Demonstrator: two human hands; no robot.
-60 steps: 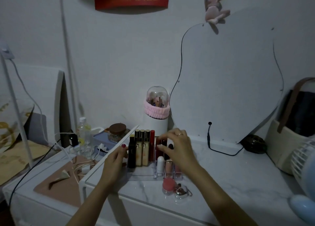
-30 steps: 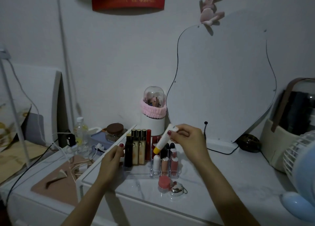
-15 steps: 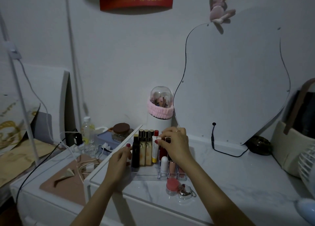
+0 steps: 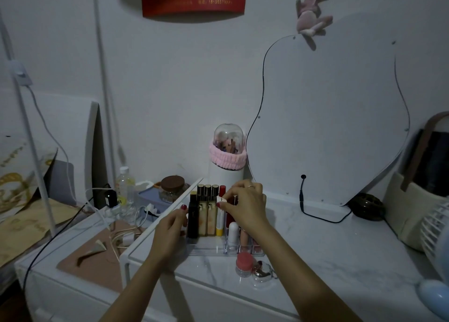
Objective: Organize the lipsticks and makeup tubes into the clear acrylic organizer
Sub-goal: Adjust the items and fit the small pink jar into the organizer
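The clear acrylic organizer (image 4: 206,247) stands on the white marble table (image 4: 328,249). Several lipsticks and tubes stand upright in it: a black one (image 4: 193,218), gold ones (image 4: 206,215), a white stick (image 4: 233,232). A white tube with a yellow cap (image 4: 220,221) stands cap-down in a slot, and my right hand (image 4: 245,206) pinches its top end. My left hand (image 4: 170,227) rests against the organizer's left side, beside the black lipstick.
A pink-lidded jar (image 4: 244,263) and a shiny round compact (image 4: 263,272) sit in front of the organizer. Behind it are a domed white holder with a pink band (image 4: 227,161) and a large mirror (image 4: 328,117). Cables and bottles crowd the left; a fan (image 4: 437,234) is at right.
My right hand lifted the white yellow-capped tube above the organizer, then lowered it cap-down into a slot beside the gold lipsticks. The left hand stayed at the organizer's side.
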